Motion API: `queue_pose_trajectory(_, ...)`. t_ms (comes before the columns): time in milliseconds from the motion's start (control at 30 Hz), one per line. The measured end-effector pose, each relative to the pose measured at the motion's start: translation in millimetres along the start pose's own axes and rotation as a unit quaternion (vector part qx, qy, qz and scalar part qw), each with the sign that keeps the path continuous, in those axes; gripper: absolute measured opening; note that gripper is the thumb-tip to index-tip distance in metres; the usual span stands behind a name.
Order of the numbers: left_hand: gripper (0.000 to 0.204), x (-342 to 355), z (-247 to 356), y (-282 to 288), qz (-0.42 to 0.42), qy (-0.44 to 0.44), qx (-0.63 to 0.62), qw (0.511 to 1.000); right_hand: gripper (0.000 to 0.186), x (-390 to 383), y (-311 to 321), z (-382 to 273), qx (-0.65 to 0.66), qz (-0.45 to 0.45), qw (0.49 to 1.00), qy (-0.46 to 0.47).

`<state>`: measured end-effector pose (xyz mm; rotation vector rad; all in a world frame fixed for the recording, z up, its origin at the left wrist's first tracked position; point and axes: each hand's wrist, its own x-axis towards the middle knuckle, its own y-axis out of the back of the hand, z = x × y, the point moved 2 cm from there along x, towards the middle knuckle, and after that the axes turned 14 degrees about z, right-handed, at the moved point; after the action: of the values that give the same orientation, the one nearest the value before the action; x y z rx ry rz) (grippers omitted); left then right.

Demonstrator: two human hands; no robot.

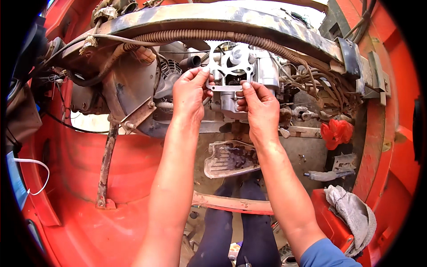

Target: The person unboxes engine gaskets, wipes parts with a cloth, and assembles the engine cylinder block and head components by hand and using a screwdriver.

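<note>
Between my two hands is a thin, pale metal gasket with large cut-outs and small bolt holes. My left hand pinches its left edge between thumb and fingers. The thumb of my right hand presses on the lower right corner, with the fingers curled behind. Just beyond the gasket is a silver engine, partly covered by it and by my hands. Through the upper opening shows a round metal piece that looks like a piston. I cannot tell whether the gasket touches the engine.
A worn frame beam and a ribbed hose cross above the engine. Wires bunch to the right, above a red plastic bag. Below lie an oil-stained ribbed pan and a red crossbar. A grey rag hangs lower right.
</note>
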<state>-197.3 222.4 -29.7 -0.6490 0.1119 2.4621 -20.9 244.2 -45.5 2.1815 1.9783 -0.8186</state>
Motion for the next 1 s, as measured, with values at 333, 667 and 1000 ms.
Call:
queue_pose_trajectory(333, 0.013, 27, -9, -14, -0.003, -0.056, -0.022, 0.998, 0.021, 32, -5, 0, -0.034, -0.012, 0.999, 0.004)
queue_pose_trajectory(667, 0.015, 46, -8, -19, -0.038, -0.015, -0.059, 0.997, 0.028, 36, -7, 12, -0.025, 0.002, 1.0, 0.016)
queue_pose_trajectory(1000, 0.012, 48, -15, -17, -0.049, 0.005, -0.081, 0.996, 0.058, 51, -13, -14, -0.154, 0.035, 0.984, 0.08)
